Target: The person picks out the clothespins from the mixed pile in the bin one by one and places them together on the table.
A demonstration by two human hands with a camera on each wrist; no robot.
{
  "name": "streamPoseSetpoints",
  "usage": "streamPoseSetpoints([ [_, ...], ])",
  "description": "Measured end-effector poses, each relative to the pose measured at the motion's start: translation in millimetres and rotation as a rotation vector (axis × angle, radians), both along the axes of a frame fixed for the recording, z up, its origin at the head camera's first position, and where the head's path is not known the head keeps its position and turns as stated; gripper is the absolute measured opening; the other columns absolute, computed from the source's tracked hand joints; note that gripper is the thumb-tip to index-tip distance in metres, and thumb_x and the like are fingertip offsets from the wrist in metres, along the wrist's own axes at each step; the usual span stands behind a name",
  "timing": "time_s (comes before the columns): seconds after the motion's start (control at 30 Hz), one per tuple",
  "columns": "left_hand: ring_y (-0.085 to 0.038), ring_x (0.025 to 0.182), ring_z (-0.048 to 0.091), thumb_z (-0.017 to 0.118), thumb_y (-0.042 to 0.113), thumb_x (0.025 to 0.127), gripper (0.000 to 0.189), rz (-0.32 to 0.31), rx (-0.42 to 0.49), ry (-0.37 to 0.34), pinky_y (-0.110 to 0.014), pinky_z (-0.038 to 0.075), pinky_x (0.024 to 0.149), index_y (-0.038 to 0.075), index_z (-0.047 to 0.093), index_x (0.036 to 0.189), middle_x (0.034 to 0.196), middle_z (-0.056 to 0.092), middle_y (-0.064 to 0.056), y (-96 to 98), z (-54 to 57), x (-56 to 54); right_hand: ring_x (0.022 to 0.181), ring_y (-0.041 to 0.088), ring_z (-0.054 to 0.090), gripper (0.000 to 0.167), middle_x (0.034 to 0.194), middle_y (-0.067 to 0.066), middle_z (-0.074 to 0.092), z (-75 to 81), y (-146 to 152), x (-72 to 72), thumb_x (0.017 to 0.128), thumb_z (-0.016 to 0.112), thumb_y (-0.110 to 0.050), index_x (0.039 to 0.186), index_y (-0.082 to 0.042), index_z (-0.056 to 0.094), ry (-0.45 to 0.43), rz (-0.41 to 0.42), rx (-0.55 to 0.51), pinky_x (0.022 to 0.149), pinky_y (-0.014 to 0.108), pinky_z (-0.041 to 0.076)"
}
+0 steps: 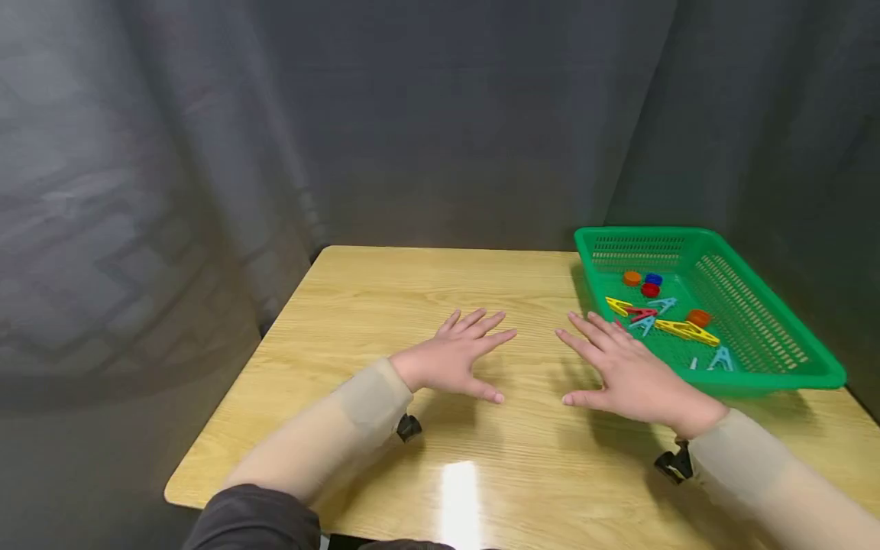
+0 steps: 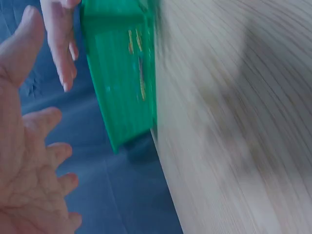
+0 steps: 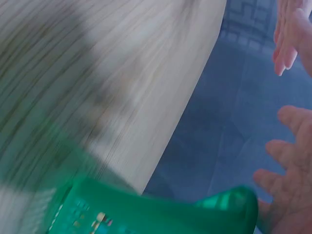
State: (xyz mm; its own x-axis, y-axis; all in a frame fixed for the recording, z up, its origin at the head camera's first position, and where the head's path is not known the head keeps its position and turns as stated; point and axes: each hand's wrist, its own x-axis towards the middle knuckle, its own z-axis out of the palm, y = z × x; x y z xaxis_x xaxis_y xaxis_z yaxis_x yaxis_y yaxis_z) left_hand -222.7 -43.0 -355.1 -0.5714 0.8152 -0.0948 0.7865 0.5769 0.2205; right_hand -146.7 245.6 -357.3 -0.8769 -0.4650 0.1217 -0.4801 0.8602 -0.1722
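Left hand (image 1: 450, 357) and right hand (image 1: 632, 374), each grip spread, should avoid nudging the rectangular green plastic basket (image 1: 749, 305) at right.

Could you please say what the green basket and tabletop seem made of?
Green basket: probably molded plastic, slightly shiny, judging by its slotted walls and smooth rim. Tabletop: wood or wood-look laminate, given its grain; the bright reflection suggests a glossy finish.

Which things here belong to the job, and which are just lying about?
Probably the job:
green basket, nearest the right hand
coloured pegs, in the basket
small round pieces, in the basket
left hand, like the right, holding nothing

Just surroundings:
wooden table
dark curtain
black wrist clips
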Motion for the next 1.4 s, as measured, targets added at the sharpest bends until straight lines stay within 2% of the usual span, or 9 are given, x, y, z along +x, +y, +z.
streamPoseSetpoints([
  [0.23,-0.021,0.147,-0.003,0.053,0.076,0.079,0.096,0.009,0.042,0.014,-0.048,-0.005,0.116,0.035,0.010,0.155,0.160,-0.007,0.010,29.5,-0.1,-1.3,0.144,0.039,0.015,0.090,0.159,0.010,0.019,1.3,7.6,-5.8,0.083,0.063,-0.062,0.154,-0.021,0.026,0.034,0.014,-0.048,0.104,0.068,0.023],
  [0.43,-0.020,0.147,0.002,0.051,0.075,0.081,0.093,0.042,0.059,0.009,-0.047,0.000,0.117,0.035,0.011,0.155,0.161,-0.004,0.012,56.2,0.6,-2.9,0.143,0.039,0.017,0.090,0.157,0.014,0.022,2.0,23.9,-10.6,0.083,0.066,-0.058,0.154,-0.020,0.025,0.059,0.003,-0.064,0.100,0.070,0.026],
  [0.63,-0.020,0.147,0.006,0.049,0.073,0.084,0.087,0.078,0.087,-0.008,-0.043,0.001,0.117,0.036,0.014,0.154,0.161,0.004,0.010,81.0,-3.3,-5.3,0.139,0.045,0.023,0.093,0.159,0.009,0.018,11.7,47.8,-19.9,0.081,0.071,-0.054,0.154,-0.021,0.025,0.043,-0.067,-0.082,0.096,0.072,0.026],
  [0.8,-0.014,0.147,0.005,0.047,0.073,0.085,0.085,0.104,0.093,-0.021,-0.041,0.001,0.118,0.036,0.015,0.154,0.161,0.004,0.011,103.6,-7.5,-2.4,0.140,0.049,0.014,0.095,0.161,0.013,0.008,20.4,77.6,-25.3,0.083,0.069,-0.052,0.156,-0.022,0.016,-0.008,-0.146,-0.086,0.095,0.075,0.022],
  [1.03,-0.006,0.145,-0.001,0.045,0.073,0.085,0.084,0.148,0.112,-0.053,-0.039,0.001,0.117,0.038,0.011,0.154,0.160,-0.003,0.015,128.7,-9.9,6.1,0.138,0.055,0.003,0.095,0.159,0.023,0.002,20.5,119.1,-32.6,0.088,0.065,-0.049,0.156,-0.016,0.007,-0.054,-0.227,-0.071,0.101,0.076,0.005],
  [1.1,-0.004,0.145,-0.004,0.044,0.073,0.085,0.084,0.161,0.129,-0.073,-0.038,-0.001,0.117,0.039,0.009,0.154,0.159,-0.005,0.017,133.6,-9.2,8.5,0.137,0.057,0.001,0.096,0.158,0.025,-0.001,19.8,128.3,-35.2,0.089,0.064,-0.049,0.156,-0.016,0.004,-0.066,-0.242,-0.049,0.100,0.076,0.007],
  [1.27,0.001,0.143,-0.008,0.042,0.075,0.085,0.082,0.195,0.139,-0.082,-0.036,-0.004,0.117,0.042,0.008,0.153,0.158,-0.006,0.019,146.5,-6.0,12.7,0.136,0.058,0.000,0.101,0.155,0.030,-0.007,20.3,151.5,-41.2,0.088,0.060,-0.055,0.155,-0.014,-0.003,-0.096,-0.302,0.030,0.088,0.080,0.019],
  [1.4,0.003,0.142,-0.009,0.040,0.076,0.085,0.081,0.197,0.105,-0.059,-0.038,-0.003,0.117,0.043,0.007,0.152,0.158,-0.004,0.019,156.5,-4.4,14.6,0.134,0.060,-0.008,0.104,0.151,0.033,-0.016,17.5,172.6,-42.1,0.089,0.058,-0.057,0.153,-0.009,-0.009,-0.161,-0.343,0.037,0.086,0.082,0.017],
])
